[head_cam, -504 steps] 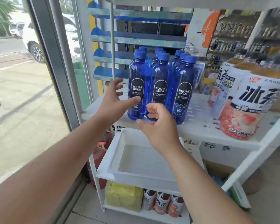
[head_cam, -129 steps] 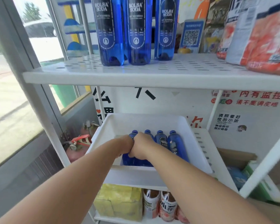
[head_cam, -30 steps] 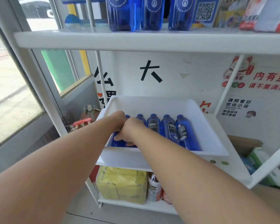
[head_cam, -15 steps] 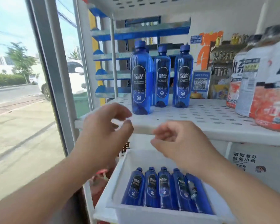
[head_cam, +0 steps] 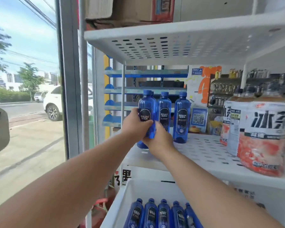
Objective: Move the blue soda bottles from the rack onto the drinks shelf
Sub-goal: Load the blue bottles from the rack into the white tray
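Blue soda bottle (head_cam: 146,112): upright, lifted off perforated shelf (head_cam: 204,150), left hand (head_cam: 135,127) gripping label, right hand (head_cam: 158,137) cupping base for support.

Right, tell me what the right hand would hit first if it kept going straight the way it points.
The right hand points away and slightly left, already against the lifted blue bottle that the left hand grips. Pushing on, it would probably meet the standing bottle just behind, though depth is unclear.

Four blue soda bottles (head_cam: 182,117) are counted upright on the white shelf (head_cam: 204,150); five bottles (head_cam: 163,214) are counted lying in the white bin (head_cam: 122,203) below.
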`<state>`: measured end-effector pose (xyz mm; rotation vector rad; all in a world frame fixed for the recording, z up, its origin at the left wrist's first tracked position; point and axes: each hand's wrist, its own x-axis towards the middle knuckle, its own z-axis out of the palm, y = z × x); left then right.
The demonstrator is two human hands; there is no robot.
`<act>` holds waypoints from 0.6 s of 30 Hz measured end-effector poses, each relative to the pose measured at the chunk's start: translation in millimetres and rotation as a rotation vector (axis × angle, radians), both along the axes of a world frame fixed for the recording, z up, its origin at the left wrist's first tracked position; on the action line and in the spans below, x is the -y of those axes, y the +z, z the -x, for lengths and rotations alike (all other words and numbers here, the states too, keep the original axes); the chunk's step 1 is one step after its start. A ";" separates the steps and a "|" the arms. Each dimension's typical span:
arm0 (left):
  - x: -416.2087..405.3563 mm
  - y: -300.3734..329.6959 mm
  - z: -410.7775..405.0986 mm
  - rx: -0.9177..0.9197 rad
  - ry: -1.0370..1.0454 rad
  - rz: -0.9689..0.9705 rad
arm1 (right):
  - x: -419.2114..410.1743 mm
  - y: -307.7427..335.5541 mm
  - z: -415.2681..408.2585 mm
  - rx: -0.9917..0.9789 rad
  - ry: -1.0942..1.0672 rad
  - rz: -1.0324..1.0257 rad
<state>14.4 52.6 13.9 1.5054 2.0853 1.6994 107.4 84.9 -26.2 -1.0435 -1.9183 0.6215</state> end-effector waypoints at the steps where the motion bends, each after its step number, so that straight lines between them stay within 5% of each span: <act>1: 0.4 1.1 -1.2 0.020 -0.012 -0.011 | -1.7 -1.7 1.2 -0.007 -0.004 0.002; 11: 52.1 16.6 -18.5 0.062 -0.081 -0.155 | 53.9 10.0 -29.9 -0.206 0.058 -0.078; 18: 127.4 -48.3 -58.9 0.156 -0.164 -0.211 | 132.2 -47.3 -86.7 -0.250 0.240 -0.012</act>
